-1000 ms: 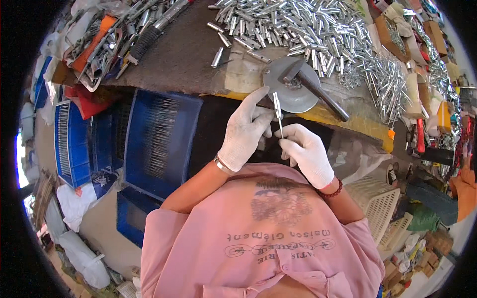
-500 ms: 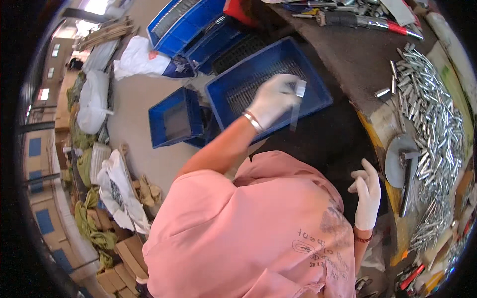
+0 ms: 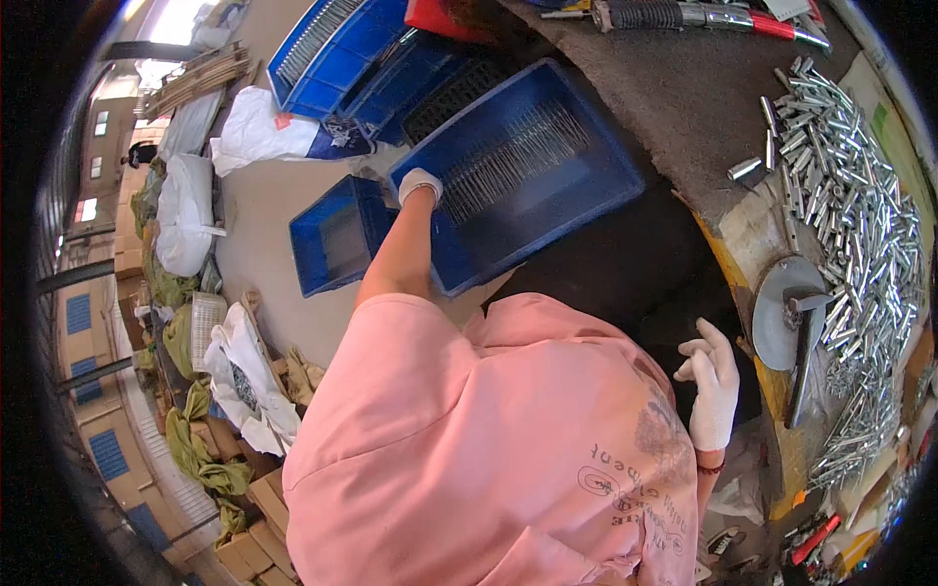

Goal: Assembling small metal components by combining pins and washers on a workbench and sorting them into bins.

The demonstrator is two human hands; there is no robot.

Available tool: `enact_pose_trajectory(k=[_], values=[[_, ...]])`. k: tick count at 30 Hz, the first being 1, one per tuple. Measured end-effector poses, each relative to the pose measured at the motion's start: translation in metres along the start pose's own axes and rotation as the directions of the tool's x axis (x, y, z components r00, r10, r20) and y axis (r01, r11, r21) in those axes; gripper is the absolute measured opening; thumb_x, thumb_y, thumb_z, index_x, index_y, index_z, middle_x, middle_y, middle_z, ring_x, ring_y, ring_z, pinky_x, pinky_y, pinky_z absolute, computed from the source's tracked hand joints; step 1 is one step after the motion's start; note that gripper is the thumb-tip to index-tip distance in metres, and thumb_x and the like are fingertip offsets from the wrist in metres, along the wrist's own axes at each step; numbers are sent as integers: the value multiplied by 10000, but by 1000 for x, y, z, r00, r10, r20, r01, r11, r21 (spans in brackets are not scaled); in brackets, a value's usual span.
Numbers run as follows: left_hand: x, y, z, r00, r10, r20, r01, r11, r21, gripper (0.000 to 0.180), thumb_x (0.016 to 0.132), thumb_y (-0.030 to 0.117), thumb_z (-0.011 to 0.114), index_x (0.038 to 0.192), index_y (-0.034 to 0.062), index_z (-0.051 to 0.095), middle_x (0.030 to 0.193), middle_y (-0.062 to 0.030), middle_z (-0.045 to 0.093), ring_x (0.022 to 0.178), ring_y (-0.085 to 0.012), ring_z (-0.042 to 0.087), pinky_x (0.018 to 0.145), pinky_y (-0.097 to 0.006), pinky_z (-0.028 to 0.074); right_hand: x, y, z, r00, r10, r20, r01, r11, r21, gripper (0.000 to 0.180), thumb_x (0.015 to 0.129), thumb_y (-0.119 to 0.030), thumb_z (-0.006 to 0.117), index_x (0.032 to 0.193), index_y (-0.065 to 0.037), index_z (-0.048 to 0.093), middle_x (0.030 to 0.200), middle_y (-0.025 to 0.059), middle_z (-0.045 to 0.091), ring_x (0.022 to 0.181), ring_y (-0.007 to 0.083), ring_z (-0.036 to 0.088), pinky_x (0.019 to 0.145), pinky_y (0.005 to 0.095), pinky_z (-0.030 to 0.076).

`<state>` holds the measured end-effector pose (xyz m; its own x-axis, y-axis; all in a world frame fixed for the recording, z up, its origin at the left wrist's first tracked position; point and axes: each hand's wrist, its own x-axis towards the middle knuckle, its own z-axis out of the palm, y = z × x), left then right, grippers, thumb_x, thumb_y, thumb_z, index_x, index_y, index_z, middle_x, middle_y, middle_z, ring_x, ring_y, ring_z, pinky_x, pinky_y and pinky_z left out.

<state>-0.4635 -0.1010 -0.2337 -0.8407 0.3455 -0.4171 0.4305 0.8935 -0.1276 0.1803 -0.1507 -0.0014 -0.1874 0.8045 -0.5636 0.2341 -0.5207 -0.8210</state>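
My left hand point(image 3: 421, 186), in a white glove, is at the left end of a large blue plastic bin point(image 3: 547, 227), by its rim. Its fingers are hidden from sight, so whether it grips the rim or something inside cannot be told. Across the bin floor lies a long row of slim metal rods point(image 3: 518, 161), side by side. My right hand point(image 3: 713, 396), also gloved in white, hangs near the bench edge with its fingers apart and nothing in them.
A bench point(image 3: 674, 98) on the right carries a big heap of shiny metal sleeves point(image 3: 845, 195), a grey round disc point(image 3: 777, 317) and a black-and-red tool point(image 3: 684, 16). A smaller blue bin point(image 3: 337, 239) stands left of the large one. Beyond are more blue crates point(image 3: 322, 49) and a white sack point(image 3: 259, 132).
My left hand has moved left, from above the middle of the bin to its left end. The clear strip that hung from it no longer shows. My right hand has barely moved.
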Motion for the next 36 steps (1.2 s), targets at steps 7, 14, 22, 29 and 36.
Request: enact_pose_trajectory(k=[7,14,22,29,36], values=[[-12,14,28,966,244,-84,-233,964,127,345,922,175,683,1224,60,804,1361,-187,737,1308,-358,691,1053,-463,568,-12,14,2,998,40,-40,-35,993,117,467,1044,-135,565,1489,3,581,1132,100,710,853,107,631,816,277,543],[21,4,28,974,219,56,-226,932,284,266,855,110,778,1108,53,836,1274,-185,772,1222,-325,740,976,-446,601,-13,23,15,997,70,-13,-66,974,215,421,1051,-121,585,1457,-11,612,1114,69,720,864,97,644,813,261,554],[72,-37,-57,495,738,460,-487,673,-557,279,913,103,740,1178,50,812,1342,-176,747,1255,-351,720,995,-468,603,-33,27,12,1000,0,4,-1,960,279,421,1053,-188,615,1449,-45,631,1053,66,730,840,100,649,790,281,557],[-24,51,-96,697,710,103,-532,416,737,294,1022,194,577,1132,73,821,1176,-150,800,1115,-311,777,916,-421,623,-28,41,8,956,-241,-165,232,970,-72,350,1029,-248,672,1321,-59,712,1085,113,774,984,201,728,905,349,576],[-309,209,-191,346,891,-292,-873,193,-448,179,1033,152,686,1162,33,718,950,16,672,733,-90,550,640,-267,463,-85,-7,-73,446,-619,-646,194,772,-606,91,892,-169,774,969,-120,770,965,104,751,909,323,734,808,411,597]])
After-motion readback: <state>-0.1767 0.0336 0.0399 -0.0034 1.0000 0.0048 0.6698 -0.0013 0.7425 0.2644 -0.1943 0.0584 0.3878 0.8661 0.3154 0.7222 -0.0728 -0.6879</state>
